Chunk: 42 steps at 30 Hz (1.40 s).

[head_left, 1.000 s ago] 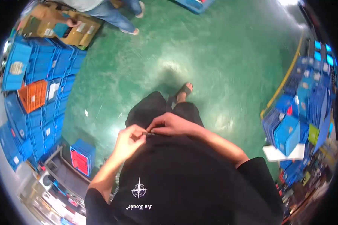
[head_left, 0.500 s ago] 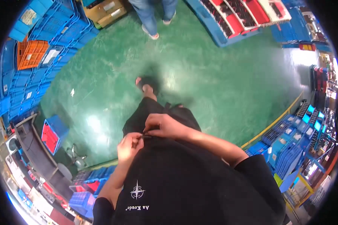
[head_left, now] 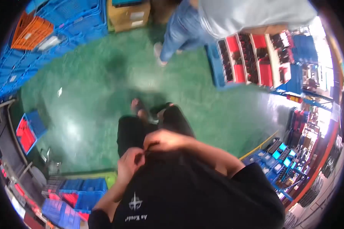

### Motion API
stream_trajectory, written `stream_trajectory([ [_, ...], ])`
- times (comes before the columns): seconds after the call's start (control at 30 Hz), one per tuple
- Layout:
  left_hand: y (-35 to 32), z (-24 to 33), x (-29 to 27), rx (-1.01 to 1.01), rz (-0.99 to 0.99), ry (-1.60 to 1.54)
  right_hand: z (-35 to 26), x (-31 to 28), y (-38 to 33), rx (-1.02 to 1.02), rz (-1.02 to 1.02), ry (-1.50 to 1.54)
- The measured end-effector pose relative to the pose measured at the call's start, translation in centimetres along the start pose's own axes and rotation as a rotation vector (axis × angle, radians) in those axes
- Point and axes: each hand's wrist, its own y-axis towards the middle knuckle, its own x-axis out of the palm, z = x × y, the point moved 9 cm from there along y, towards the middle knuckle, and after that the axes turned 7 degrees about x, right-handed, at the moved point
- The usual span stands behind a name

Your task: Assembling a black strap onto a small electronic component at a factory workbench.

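My left hand [head_left: 129, 163] and my right hand [head_left: 162, 140] meet in front of my waist, at the lower edge of my black T-shirt [head_left: 202, 187]. Their fingers are curled and pinched together, almost touching. Something small and dark shows between them, too blurred to name; it may be part of the clothing. Below the hands are my black trousers [head_left: 130, 131] and one sandalled foot [head_left: 138, 107] on the green floor [head_left: 91, 87].
A person in blue jeans [head_left: 183, 28] and a grey top stands ahead, beside white-and-red trays [head_left: 252, 57] on a blue base. Blue crates [head_left: 30, 57] are stacked at left, with an orange crate [head_left: 32, 30]. A blue-and-red bin [head_left: 28, 131] sits nearer. Racks [head_left: 283, 164] stand at right.
My view has shifted as I walk, and my feet have changed places. The other person has moved right, bending over the trays. Both hands stay together at my waist.
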Motion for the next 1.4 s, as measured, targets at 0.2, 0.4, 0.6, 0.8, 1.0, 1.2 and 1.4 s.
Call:
stream_trajectory([
  [0.2, 0.4, -8.1, -2.6, -0.375, 0.15, -0.049, 1.5, -1.7, 7.4, -0.139, -0.047, -0.022],
  [0.4, 9.6, -5.3, -4.7, -0.176, 0.243, 0.186, 0.3, -8.1, 11.1, -0.134, -0.121, -0.143],
  [0.6, 14.5, -3.4, -6.9, -0.277, 0.213, 0.169, -2.0, -12.9, 14.5, -0.176, -0.295, -0.021],
  [0.8, 19.1, -2.9, -10.5, -0.215, 0.219, 0.21, -1.5, -15.3, 17.9, -0.113, -0.305, 0.031],
  [1.0, 25.0, -7.2, -15.1, 0.021, 0.191, 0.313, -4.5, -20.0, 23.3, -0.138, -0.259, 0.22],
  [1.2, 29.9, -8.1, -21.1, 0.058, 0.029, 0.243, -8.3, -22.5, 28.6, 0.007, -0.123, 0.107],
  [1.4, 34.2, -7.0, -24.1, 0.069, -0.1, 0.183, -11.9, -25.7, 29.8, -0.351, 0.217, -0.184],
])
